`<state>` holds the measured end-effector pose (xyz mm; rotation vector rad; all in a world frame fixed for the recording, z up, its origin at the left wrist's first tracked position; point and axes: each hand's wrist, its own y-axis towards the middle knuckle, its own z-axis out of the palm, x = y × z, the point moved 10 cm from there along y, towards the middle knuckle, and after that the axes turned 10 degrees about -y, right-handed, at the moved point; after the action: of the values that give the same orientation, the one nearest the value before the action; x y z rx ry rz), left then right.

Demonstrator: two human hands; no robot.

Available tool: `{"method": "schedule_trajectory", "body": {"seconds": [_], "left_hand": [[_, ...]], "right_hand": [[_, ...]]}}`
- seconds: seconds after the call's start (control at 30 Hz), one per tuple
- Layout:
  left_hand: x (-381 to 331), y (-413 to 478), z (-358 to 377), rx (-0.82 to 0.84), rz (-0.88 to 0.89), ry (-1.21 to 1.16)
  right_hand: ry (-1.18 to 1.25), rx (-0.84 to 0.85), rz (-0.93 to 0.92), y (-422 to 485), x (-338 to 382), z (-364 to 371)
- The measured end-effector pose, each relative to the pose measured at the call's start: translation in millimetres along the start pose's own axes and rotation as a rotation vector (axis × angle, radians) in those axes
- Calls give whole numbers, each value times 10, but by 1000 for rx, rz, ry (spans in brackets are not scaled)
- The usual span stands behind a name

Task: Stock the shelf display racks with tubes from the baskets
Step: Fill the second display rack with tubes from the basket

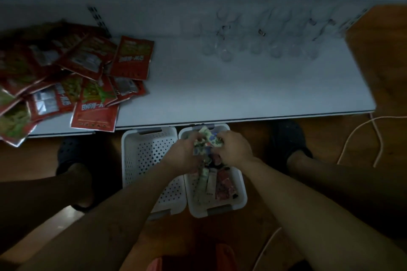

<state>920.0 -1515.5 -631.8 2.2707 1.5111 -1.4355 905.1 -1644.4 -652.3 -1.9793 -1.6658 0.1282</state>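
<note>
Tubes (pixel 206 142) are the stock here, and a small mixed bunch of them is held over the far end of the right basket (pixel 241 191), just in front of the shelf edge. The left hand (pixel 184 156) and the right hand (pixel 234 148) meet on that bunch, fingers (pixel 195 138) curled round it from both sides. More tubes (pixel 210 182) lie loose in the near half of the same basket. The left basket (pixel 141 156), touching it side by side, shows only its perforated bottom where the arm does not cover it.

As a judgement, the stocking has barely begun or is at a fetching step. The clear display racks (pixel 264 35) at the far right of the shelf (pixel 220 90) look blurred and see-through, and I can make out no tubes in them. What seems left is to carry this bunch up to the racks and then clear the rest of the right basket.

The shelf is a low white board with a white back panel. A heap of red snack packets (pixel 88 68) covers its left part, some hanging over the near edge. Between packets and racks the board is plain white. The baskets stand on a brown wooden floor (pixel 385 61), between the person's dark shoes (pixel 286 138). A pale cable (pixel 361 130) loops over the floor on the right. The light is dim throughout.
</note>
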Motion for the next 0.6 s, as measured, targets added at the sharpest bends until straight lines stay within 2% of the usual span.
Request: {"method": "schedule_trajectory", "body": {"seconds": [0.07,0.27,0.47,0.6], "left_hand": [[-103,-22,-282,-46,-42,-81],[-423,-277,-1228,-327,-62,-337],[-999,-595,-1944,-499,101,-435],[-1382,-728,-2326,-590,232,-596]], "right_hand": [[174,-55,3,-1,79,-202],[457,-261,-81,-140,494,-941],[643,-408,-168,-315,771,-1696],[734,-489,-229,-450,888,-2226]]}}
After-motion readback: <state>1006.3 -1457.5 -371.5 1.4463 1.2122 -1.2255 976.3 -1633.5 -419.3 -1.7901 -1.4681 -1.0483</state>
